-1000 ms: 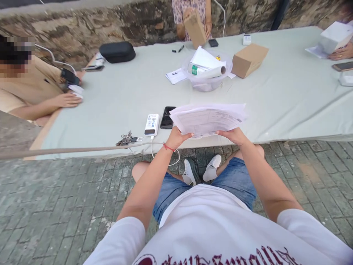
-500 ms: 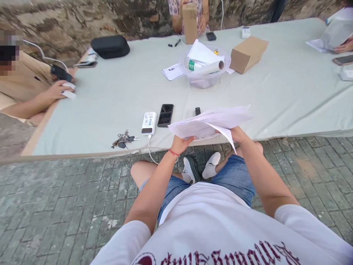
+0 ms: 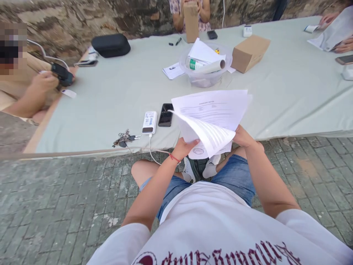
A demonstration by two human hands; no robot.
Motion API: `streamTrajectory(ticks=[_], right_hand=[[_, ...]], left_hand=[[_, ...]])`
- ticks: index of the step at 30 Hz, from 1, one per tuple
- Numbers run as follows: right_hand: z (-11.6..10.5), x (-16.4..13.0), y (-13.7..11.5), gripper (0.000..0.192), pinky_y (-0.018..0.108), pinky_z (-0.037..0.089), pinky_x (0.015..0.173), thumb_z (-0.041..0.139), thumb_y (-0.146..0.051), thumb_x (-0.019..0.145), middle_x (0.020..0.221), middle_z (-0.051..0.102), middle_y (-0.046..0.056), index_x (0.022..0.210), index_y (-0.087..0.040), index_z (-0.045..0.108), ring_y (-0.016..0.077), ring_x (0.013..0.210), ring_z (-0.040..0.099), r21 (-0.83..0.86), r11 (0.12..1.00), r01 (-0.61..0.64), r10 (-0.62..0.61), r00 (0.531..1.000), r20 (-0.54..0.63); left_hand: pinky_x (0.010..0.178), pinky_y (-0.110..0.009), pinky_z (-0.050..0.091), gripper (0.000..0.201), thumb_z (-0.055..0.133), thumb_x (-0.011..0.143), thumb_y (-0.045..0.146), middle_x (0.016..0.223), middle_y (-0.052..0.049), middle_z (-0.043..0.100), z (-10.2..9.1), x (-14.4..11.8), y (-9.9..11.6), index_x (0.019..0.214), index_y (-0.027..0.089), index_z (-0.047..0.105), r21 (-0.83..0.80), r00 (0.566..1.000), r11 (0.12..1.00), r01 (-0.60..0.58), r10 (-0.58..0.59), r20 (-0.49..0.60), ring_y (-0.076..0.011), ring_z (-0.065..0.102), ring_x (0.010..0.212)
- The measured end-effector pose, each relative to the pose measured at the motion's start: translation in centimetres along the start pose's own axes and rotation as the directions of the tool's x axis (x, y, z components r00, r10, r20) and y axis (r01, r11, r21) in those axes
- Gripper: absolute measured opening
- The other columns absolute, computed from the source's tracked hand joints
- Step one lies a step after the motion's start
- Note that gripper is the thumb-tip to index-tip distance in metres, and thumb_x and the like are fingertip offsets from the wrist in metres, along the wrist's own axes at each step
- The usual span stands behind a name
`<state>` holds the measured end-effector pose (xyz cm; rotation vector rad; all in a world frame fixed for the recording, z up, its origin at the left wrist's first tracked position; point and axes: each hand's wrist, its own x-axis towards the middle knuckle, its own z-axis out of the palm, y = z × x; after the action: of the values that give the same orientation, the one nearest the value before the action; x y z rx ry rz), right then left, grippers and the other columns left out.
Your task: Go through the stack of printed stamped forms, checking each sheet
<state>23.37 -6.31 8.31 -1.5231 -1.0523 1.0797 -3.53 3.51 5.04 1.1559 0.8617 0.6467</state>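
Note:
Several printed paper sheets (image 3: pixel 212 110) are held up over the table's near edge, one of them curling across the others. My left hand (image 3: pixel 185 148), with a red string at the wrist, pinches their lower left side, thumb on top near a round stamp. At the right side, my right hand (image 3: pixel 243 136) grips the sheets, its fingertips partly hidden behind the paper. Left of the sheets lie a black smartphone (image 3: pixel 166 116), partly covered by a paper corner, and a white power bank (image 3: pixel 149 122) with a cable plugged in. A bunch of keys (image 3: pixel 125 138) lies beside them.
A clear plastic bowl (image 3: pixel 205 81) holds rolled paper and sheets. Near it are a cardboard box (image 3: pixel 249 53) and a black case (image 3: pixel 110 45). A person (image 3: pixel 29 86) sits at the left, handling a black device; others sit at the far side and right of the table (image 3: pixel 121 84).
The sheets have tilted up so their printed faces show, and one now curls over toward the right. The person at the left has raised a hand to the black device.

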Motion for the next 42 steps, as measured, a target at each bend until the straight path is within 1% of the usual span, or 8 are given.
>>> streamTrajectory(ticks=[4, 8, 11, 15, 21, 28, 35, 42], right_hand=[[-0.2, -2.5, 1.9, 0.06, 0.052, 0.065, 0.084, 0.08, -0.067, 0.077, 0.106, 0.081, 0.008, 0.118, -0.023, 0.075, 0.0356, 0.098, 0.077, 0.155, 0.963, -0.222, 0.231, 0.972, -0.044], [0.3, -4.6, 5.1, 0.055, 0.049, 0.065, 0.084, 0.072, -0.068, 0.083, 0.108, 0.081, 0.007, 0.117, -0.025, 0.075, 0.036, 0.106, 0.075, 0.07, 0.949, -0.308, 0.315, 0.938, -0.146], [1.1, -5.9, 7.0, 0.052, 0.049, 0.064, 0.089, 0.072, -0.067, 0.082, 0.107, 0.081, 0.008, 0.11, -0.023, 0.076, 0.0371, 0.11, 0.074, 0.092, 0.923, -0.374, 0.384, 0.908, -0.164], [2.1, -6.9, 7.8, 0.05, 0.049, 0.063, 0.09, 0.071, -0.065, 0.081, 0.103, 0.081, 0.009, 0.109, -0.023, 0.074, 0.0357, 0.104, 0.076, 0.171, 0.898, -0.406, 0.432, 0.888, -0.156], [2.2, -6.4, 8.4, 0.049, 0.049, 0.058, 0.093, 0.06, -0.067, 0.085, 0.105, 0.079, 0.01, 0.1, -0.022, 0.072, 0.035, 0.105, 0.072, -0.087, 0.925, -0.369, 0.328, 0.895, -0.303], [1.8, -6.4, 9.0, 0.046, 0.043, 0.057, 0.089, 0.054, -0.062, 0.091, 0.106, 0.078, 0.009, 0.103, -0.022, 0.071, 0.0306, 0.103, 0.07, -0.132, 0.954, -0.27, 0.229, 0.938, -0.26], [2.4, -6.2, 9.1, 0.043, 0.041, 0.055, 0.086, 0.055, -0.061, 0.091, 0.098, 0.076, 0.007, 0.1, -0.022, 0.07, 0.0283, 0.094, 0.068, -0.092, 0.96, -0.265, 0.235, 0.939, -0.249], [2.5, -5.1, 8.3, 0.039, 0.037, 0.051, 0.073, 0.056, -0.06, 0.086, 0.084, 0.071, 0.007, 0.084, -0.022, 0.065, 0.0255, 0.084, 0.061, -0.079, 0.934, -0.348, 0.302, 0.89, -0.342]], left_hand=[[0.115, -0.06, 0.045, 0.067, 0.099, 0.06, 0.039, 0.131, -0.018, 0.073, 2.7, -3.4, -2.1, 0.119, 0.015, 0.078, -0.264, 0.96, 0.926, 0.268, -0.236, 0.149, -0.0417, 0.064, 0.128], [0.116, -0.06, 0.045, 0.071, 0.101, 0.055, 0.032, 0.136, -0.02, 0.07, 4.3, -5.7, -6.0, 0.119, 0.013, 0.077, -0.371, 0.885, 0.804, 0.464, -0.44, 0.154, -0.042, 0.064, 0.129], [0.115, -0.059, 0.047, 0.067, 0.099, 0.059, 0.034, 0.134, -0.021, 0.071, 4.4, -6.4, -8.4, 0.118, 0.012, 0.076, -0.433, 0.835, 0.726, 0.534, -0.531, 0.14, -0.0405, 0.066, 0.127], [0.114, -0.057, 0.048, 0.057, 0.089, 0.075, 0.041, 0.131, -0.022, 0.072, 3.6, -6.4, -9.8, 0.12, 0.01, 0.073, -0.491, 0.811, 0.663, 0.565, -0.554, 0.187, -0.0381, 0.068, 0.124], [0.116, -0.057, 0.046, 0.043, 0.079, 0.087, 0.039, 0.122, -0.022, 0.076, 3.4, -5.8, -10.1, 0.116, 0.008, 0.073, -0.48, 0.832, 0.692, 0.539, -0.526, 0.175, -0.0364, 0.07, 0.122], [0.112, -0.051, 0.05, 0.046, 0.075, 0.087, 0.053, 0.115, -0.019, 0.079, 3.3, -4.8, -11.4, 0.109, 0.011, 0.074, -0.537, 0.863, 0.713, 0.451, -0.501, 0.06, -0.0321, 0.073, 0.113], [0.094, -0.039, 0.054, 0.053, 0.086, 0.068, 0.064, 0.093, -0.008, 0.078, 2.9, -2.7, -11.6, 0.085, 0.016, 0.071, -0.379, 0.916, 0.913, 0.148, -0.271, -0.295, -0.0231, 0.071, 0.092], [0.079, -0.033, 0.052, 0.051, 0.084, 0.07, 0.064, 0.08, -0.002, 0.072, 2.3, -2.8, -10.7, 0.077, 0.017, 0.065, -0.321, 0.941, 0.936, 0.144, -0.23, -0.249, -0.0184, 0.065, 0.078]])
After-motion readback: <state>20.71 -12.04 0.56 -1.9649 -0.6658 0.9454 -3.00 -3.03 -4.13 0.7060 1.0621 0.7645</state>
